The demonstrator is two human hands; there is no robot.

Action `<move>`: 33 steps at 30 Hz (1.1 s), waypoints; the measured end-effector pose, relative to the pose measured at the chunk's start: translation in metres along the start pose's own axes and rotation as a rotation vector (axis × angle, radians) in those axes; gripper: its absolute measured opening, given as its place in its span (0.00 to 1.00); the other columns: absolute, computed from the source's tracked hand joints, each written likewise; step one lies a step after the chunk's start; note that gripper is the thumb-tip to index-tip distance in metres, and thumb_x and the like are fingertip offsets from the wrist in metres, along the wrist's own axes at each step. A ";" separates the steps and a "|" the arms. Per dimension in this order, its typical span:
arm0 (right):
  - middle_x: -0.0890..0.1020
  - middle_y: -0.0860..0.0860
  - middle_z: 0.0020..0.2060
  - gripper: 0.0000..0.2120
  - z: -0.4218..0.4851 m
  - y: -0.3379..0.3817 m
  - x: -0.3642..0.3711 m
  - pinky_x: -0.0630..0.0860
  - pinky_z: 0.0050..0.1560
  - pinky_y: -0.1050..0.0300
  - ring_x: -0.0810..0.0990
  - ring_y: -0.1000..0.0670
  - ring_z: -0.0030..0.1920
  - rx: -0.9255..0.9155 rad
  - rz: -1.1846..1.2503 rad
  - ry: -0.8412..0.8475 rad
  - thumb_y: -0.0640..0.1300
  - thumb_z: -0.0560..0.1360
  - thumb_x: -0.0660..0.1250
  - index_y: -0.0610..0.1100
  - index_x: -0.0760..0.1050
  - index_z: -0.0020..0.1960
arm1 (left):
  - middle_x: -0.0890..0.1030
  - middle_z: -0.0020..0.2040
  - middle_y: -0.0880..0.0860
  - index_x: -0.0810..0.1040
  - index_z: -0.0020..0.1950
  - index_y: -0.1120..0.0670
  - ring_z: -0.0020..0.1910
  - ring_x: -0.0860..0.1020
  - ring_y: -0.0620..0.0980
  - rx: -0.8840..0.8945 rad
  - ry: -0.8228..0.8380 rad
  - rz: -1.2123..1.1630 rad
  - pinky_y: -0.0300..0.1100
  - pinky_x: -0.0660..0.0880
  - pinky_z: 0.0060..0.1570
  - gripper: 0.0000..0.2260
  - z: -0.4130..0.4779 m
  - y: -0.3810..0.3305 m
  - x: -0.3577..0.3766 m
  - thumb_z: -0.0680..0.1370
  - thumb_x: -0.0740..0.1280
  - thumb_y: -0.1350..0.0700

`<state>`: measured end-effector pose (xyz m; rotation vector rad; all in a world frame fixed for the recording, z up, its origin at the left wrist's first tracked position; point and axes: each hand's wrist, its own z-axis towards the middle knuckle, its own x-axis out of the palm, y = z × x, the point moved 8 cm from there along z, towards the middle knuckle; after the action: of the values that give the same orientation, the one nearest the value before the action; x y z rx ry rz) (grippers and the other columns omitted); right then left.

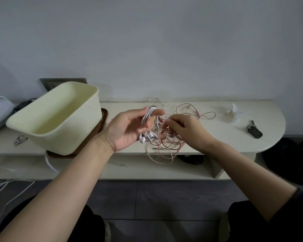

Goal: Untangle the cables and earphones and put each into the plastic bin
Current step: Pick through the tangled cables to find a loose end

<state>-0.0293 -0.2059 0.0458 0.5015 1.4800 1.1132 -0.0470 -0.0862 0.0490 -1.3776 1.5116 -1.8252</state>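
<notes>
Left hand [129, 130] is gripping the white earphones [148, 135] looped round its fingers, right hand [184, 128] is pinching the pink cable tangle [164, 145] beneath it; cords are looking light, limp and snag-prone, probably best held near the earbuds.

matt plastic bin [63, 117], glossy white earphones [148, 135]

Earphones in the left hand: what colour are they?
White; the earphones show best in the head view, the only one.
</notes>
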 end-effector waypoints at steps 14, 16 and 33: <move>0.74 0.55 0.33 0.12 -0.019 -0.001 0.062 0.72 0.40 0.64 0.74 0.56 0.32 0.015 -0.065 0.312 0.38 0.81 0.55 0.42 0.76 0.57 | 0.82 0.37 0.53 0.84 0.49 0.59 0.32 0.78 0.46 0.137 -0.160 -0.158 0.41 0.77 0.34 0.20 0.003 -0.016 -0.008 0.78 0.55 0.52; 0.74 0.57 0.34 0.12 -0.020 0.002 0.061 0.69 0.38 0.70 0.72 0.61 0.31 -0.027 -0.157 0.306 0.39 0.80 0.56 0.42 0.76 0.58 | 0.84 0.40 0.54 0.84 0.50 0.58 0.40 0.82 0.48 0.132 -0.167 -0.061 0.44 0.76 0.41 0.19 0.003 -0.015 -0.009 0.77 0.56 0.52; 0.71 0.50 0.42 0.08 -0.017 0.027 0.018 0.69 0.44 0.58 0.70 0.50 0.43 -0.349 -0.351 -0.160 0.40 0.71 0.71 0.40 0.73 0.46 | 0.70 0.27 0.57 0.70 0.36 0.61 0.23 0.65 0.48 -0.181 -0.089 0.739 0.39 0.68 0.33 0.20 0.003 0.028 0.008 0.82 0.54 0.50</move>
<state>-0.0574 -0.1848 0.0572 0.0791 1.1476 0.9963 -0.0552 -0.1030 0.0272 -0.7787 1.8415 -1.1752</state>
